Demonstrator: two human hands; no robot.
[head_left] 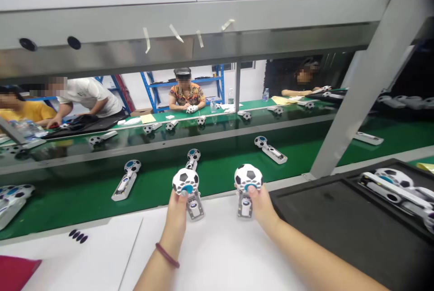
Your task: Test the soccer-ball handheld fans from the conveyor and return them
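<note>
My left hand (176,212) is closed round a handheld device with a football-patterned head (186,179), its thumb on the blue disc at the front. A matching football-headed device (249,176) is gripped in my right hand (262,202), the thumb likewise at its blue disc. Both are held upright, side by side, above the white worktop (220,255). Below each ball hangs a short grey-white handle with an oval mark. The fingers behind the balls are mostly hidden.
A green conveyor belt (224,150) carries several similar devices. To the right, a black tray (315,218) holds more of them. Several black oval stickers (78,236) lie at left near a red sheet (16,273). A slanted metal post (366,73) and overhead shelf frame the view; people sit opposite.
</note>
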